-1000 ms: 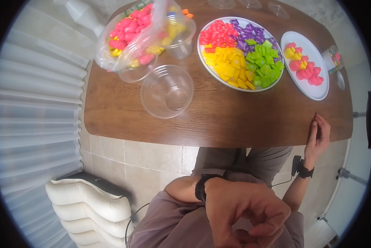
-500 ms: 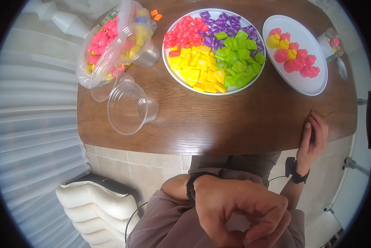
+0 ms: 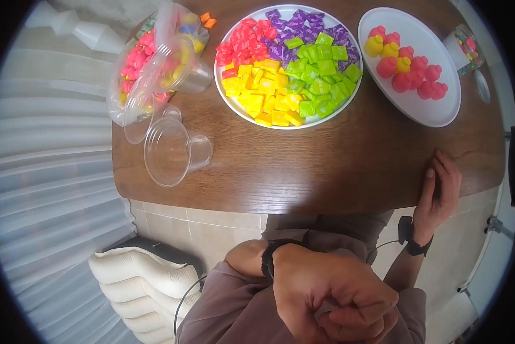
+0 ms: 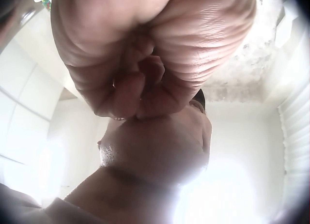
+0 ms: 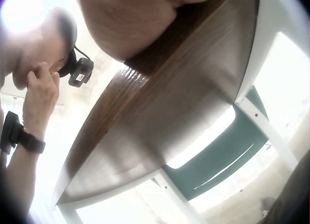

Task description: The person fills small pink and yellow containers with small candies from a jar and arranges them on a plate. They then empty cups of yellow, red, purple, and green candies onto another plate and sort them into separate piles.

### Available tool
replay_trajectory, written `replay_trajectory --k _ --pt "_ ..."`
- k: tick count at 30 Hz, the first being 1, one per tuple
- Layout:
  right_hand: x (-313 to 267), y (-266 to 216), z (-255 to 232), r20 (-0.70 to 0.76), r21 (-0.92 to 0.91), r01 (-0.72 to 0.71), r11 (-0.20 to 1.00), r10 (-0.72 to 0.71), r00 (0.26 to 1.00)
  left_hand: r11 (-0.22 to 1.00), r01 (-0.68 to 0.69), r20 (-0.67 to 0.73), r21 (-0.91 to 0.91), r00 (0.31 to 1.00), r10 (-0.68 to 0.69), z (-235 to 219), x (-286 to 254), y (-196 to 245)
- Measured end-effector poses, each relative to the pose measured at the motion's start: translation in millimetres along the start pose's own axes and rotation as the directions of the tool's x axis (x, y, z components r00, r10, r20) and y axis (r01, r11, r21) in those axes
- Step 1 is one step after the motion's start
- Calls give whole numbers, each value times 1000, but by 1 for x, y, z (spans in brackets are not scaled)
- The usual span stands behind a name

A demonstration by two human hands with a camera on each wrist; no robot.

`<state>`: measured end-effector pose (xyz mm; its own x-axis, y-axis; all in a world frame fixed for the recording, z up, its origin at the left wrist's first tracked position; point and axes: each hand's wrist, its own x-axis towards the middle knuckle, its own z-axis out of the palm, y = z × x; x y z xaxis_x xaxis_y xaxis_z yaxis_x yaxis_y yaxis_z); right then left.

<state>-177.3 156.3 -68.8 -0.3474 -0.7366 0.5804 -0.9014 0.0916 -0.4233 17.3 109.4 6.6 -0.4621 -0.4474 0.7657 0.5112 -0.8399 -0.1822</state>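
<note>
My left hand [image 3: 335, 292] is raised in front of the chest, its fingers curled in toward the palm with nothing visible in them. The left wrist view shows this left hand [image 4: 150, 45] close up below the face, fingertips bent together. In the right wrist view the same hand [image 5: 42, 88] is up at the mouth and chin. My right hand [image 3: 441, 186] rests on the right part of the table's front edge, fingers loosely bent and holding nothing. Nearest to it is a white oval plate [image 3: 441, 117] with pink and yellow duck-shaped pieces [image 3: 403, 71].
A round white plate [image 3: 226, 100] bears wrapped candies in red, purple, yellow and green. Clear plastic cups [image 3: 167, 152] and a plastic bag [image 3: 118, 106] of pink and yellow pieces stand left. A clear jar [image 3: 466, 49] stands far right on the wooden table [image 3: 303, 166].
The head view has turned, so the cups and round plate appear further left. The left hand's fingers have curled in more tightly; the right hand stays at the table edge.
</note>
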Motion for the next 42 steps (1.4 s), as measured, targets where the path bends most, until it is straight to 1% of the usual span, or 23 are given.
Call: replay_trajectory --k 1,5,7,8,10,11,13,14,16,17,19,20,22,23,25,29,31,34,38,39,40,41,42 --pt "0 0 0 -2 -8 5 1000 -5 1000 999 27 -29 18 999 -26 2 0 1" --pt "0 1 0 -2 5 4 1000 -4 1000 1000 2 -45 -10 999 -3 2 1 2" --pt "-1 1 0 1 9 7 1000 -7 1000 996 89 52 -4 995 -89 0 -1 7" --pt "-1 1 0 4 11 7 1000 -7 1000 996 86 50 -3 995 -86 2 -1 7" --pt "-1 2 0 3 11 1 1000 -1 1000 996 -6 -61 94 998 12 5 0 5" --pt "-2 2 1 4 15 3 1000 -3 1000 995 -8 -61 98 998 14 9 -2 4" --pt "-1 2 1 5 -10 8 1000 -7 1000 983 -29 -200 183 978 66 15 -5 3" --pt "-1 3 1 4 -12 11 1000 -11 1000 983 -31 -196 182 978 67 13 -5 4" --pt "-2 4 1 6 4 5 1000 -5 1000 990 -14 -88 139 996 26 7 -6 6" --pt "-3 2 2 11 7 6 1000 -6 1000 990 -18 -91 141 995 31 9 -6 7" --pt "-3 1 2 1 23 -35 999 35 999 999 13 -120 30 993 -9 14 -3 9" --pt "-3 0 2 1 24 -34 999 34 999 999 13 -119 31 993 -9 12 -5 10" --pt "-2 1 1 8 5 -12 1000 12 1000 994 102 29 40 994 -103 4 -10 11" --pt "-1 1 1 8 2 -11 1000 11 1000 994 101 30 38 994 -102 6 -10 10" --pt "-2 2 1 6 -3 -4 1000 4 1000 994 71 -69 78 995 -66 13 -10 9" --pt "-3 0 2 1 12 -37 999 37 999 990 80 -81 116 994 -71 15 -3 15" --pt "-2 2 2 0 -3 0 1000 0 1000 989 67 -41 134 997 -62 12 -6 15" --pt "-3 3 3 -3 -4 0 1000 0 1000 994 69 -61 81 996 -64 15 -13 13" --pt "-3 2 3 -1 4 -4 1000 4 1000 993 45 -35 107 999 -42 16 -11 14" --pt "-3 1 3 -2 1 -15 1000 15 1000 996 44 -171 80 985 -30 23 -12 10" --pt "-3 1 3 -6 -3 -24 1000 24 1000 998 40 -302 54 953 -22 27 -13 8" --pt "-2 1 3 -9 -2 -21 1000 21 1000 998 42 -298 57 954 -23 25 -14 8" --pt "-1 2 2 -3 -8 -6 1000 6 1000 996 52 -238 69 971 -34 21 -15 9"
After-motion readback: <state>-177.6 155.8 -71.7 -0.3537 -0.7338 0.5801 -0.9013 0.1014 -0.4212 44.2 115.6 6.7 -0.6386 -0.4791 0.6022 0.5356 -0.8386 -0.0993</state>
